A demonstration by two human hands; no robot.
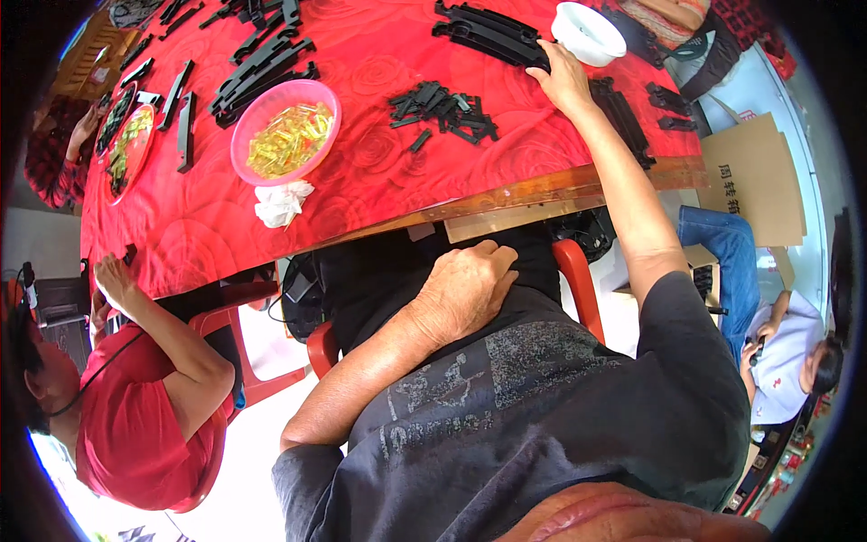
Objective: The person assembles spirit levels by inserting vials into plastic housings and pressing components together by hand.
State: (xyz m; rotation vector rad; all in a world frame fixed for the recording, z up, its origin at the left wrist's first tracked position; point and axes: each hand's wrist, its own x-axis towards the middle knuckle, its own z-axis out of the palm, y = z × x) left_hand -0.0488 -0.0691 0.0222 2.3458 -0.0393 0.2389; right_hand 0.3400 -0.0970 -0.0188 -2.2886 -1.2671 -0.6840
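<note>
My right hand (564, 79) reaches across the red table to a stack of long black plastic strips (488, 32). Its thumb and fingers close around the right end of the nearest strip, which still lies with the others. In my lap rests my left hand (465, 287), its fingers curled inward. The palm is hidden, so whatever it may hold does not show. Between my arms, on the table, lies a pile of short black plastic pieces (442, 110). A pink bowl (237, 149) of small yellowish clear pieces (291, 140) stands left of that pile.
Crumpled white tissue (283, 204) lies by the pink bowl. A white bowl (558, 36) stands beyond my right hand, with more black strips (621, 122) nearer me. A person in red (153, 406) sits at left, another person (786, 361) at right near cardboard boxes (754, 181).
</note>
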